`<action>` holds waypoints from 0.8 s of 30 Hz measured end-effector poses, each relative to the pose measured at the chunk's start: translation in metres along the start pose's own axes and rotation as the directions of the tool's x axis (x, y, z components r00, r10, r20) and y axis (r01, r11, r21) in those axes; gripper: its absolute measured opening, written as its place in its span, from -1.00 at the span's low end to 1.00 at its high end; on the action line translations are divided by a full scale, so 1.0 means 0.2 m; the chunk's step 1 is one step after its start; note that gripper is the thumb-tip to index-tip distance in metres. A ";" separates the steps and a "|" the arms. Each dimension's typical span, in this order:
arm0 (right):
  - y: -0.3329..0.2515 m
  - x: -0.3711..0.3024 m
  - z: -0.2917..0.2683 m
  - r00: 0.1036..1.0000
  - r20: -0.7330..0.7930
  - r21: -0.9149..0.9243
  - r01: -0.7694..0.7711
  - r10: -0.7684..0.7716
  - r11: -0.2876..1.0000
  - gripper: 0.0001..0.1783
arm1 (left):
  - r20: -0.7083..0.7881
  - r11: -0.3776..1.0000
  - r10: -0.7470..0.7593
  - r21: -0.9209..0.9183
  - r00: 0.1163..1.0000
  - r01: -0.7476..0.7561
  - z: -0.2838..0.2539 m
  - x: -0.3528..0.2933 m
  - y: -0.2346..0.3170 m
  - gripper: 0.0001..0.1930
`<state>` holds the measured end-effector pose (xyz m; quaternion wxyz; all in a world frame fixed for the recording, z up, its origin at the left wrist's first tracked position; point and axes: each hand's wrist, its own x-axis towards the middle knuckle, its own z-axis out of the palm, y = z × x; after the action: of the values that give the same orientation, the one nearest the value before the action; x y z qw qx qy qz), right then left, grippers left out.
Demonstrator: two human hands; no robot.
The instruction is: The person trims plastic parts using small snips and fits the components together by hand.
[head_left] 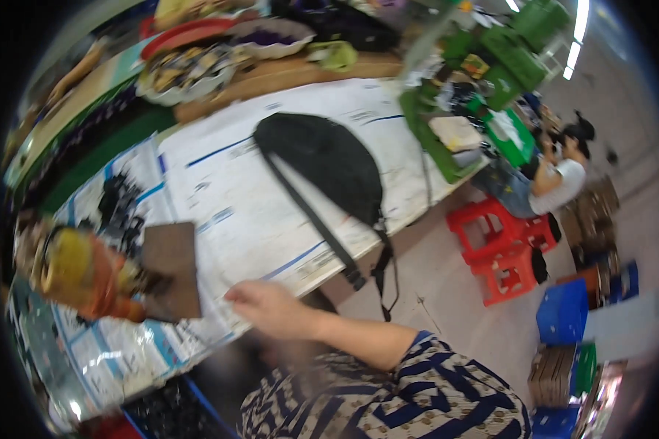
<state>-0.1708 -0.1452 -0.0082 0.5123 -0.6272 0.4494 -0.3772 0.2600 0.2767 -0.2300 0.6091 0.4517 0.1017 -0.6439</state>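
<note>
A black sling bag [322, 157] lies flat on the white-covered table [227, 183], its strap and buckles hanging over the near edge. My right hand [267, 307] is just above that edge, left of the strap and apart from the bag. Its fingers look curled together, slightly blurred, with nothing visible in them. Left of the hand is a brown board [170, 256], beside a blurred yellow and orange object [84, 271] whose kind I cannot tell. Small black pieces [121, 205] lie in a heap behind the board. I cannot make out my left hand; a dark blur covers the lower middle.
At the back stand a red tray [187, 35] and white basins [190, 89] of small parts. A green machine [505, 51] occupies the far right. Beyond the table, a person [560, 179] sits near red stools [483, 227]. Blue crates [562, 311] stand at right.
</note>
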 end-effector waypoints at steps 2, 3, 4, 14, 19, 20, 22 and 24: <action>-0.09 -0.05 -0.11 0.997 -0.058 0.046 -0.046 0.049 0.998 -0.79 | -0.049 0.439 0.634 0.844 0.772 -0.307 0.64 -0.03 -0.19 -0.64; -0.09 -0.05 -0.11 0.997 -0.050 0.108 -0.059 0.064 0.992 -0.79 | 0.064 0.499 0.613 0.741 0.788 -0.449 0.56 -0.03 -0.12 -0.74; -0.08 -0.04 -0.10 0.998 -0.058 0.111 -0.029 0.036 0.993 -0.79 | 0.080 0.490 0.613 0.742 0.786 -0.457 0.49 -0.05 -0.08 -0.74; 0.02 -0.04 -0.05 0.993 -0.074 0.075 0.096 -0.090 0.993 -0.81 | -0.305 0.679 0.555 0.704 0.774 -0.209 0.41 -0.12 0.09 -0.72; -0.01 -0.05 -0.08 0.996 -0.042 0.123 0.080 -0.076 0.989 -0.80 | -0.157 0.354 0.911 0.775 0.382 -0.524 1.17 -0.15 0.15 -0.97; -0.02 -0.05 -0.08 0.996 -0.038 0.141 0.082 -0.077 0.987 -0.80 | -0.153 0.352 0.911 0.773 0.384 -0.528 1.25 -0.14 0.17 -0.97; -0.03 -0.05 -0.09 0.997 -0.035 0.145 0.080 -0.075 0.986 -0.80 | 0.139 0.056 0.942 0.831 0.304 -0.553 1.38 -0.13 0.21 -0.97; -0.04 -0.05 -0.10 0.997 -0.029 0.150 0.078 -0.074 0.986 -0.80 | 0.118 0.139 0.912 0.811 0.392 -0.568 1.50 -0.11 0.24 -0.95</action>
<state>-0.1913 -0.1409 0.0031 0.5380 -0.5989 0.4013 -0.4368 0.1611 0.0772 -0.0238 0.5629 0.7650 -0.2952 -0.1039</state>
